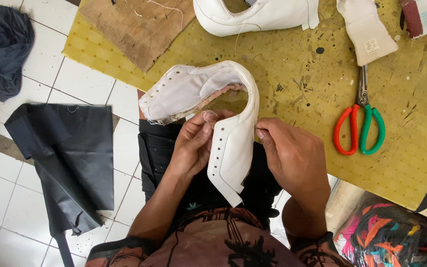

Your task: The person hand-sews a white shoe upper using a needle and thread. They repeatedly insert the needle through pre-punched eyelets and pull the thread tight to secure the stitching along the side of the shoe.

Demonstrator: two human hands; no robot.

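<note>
While dark cloth and a black sheet lie on the white tiled floor at the far left, a wooden board rests on the yellow worktop just right of them. Near the middle, the left hand grips a white shoe upper, thumb and fingers pinching its eyelet strip from the left. That upper is held in the air above the person's lap, in front of the worktop's near edge; its pale lining faces up and its heel curves round toward the right. On the other side of the strip, the right hand pinches the upper's edge between thumb and forefinger. Above the hands, a second white shoe sits on the worktop. Further right lies a cream insole piece, and just below it a pair of scissors with one red and one green handle. At the lower right corner, a clear bag of coloured stuff sits beside the person's arm.
</note>
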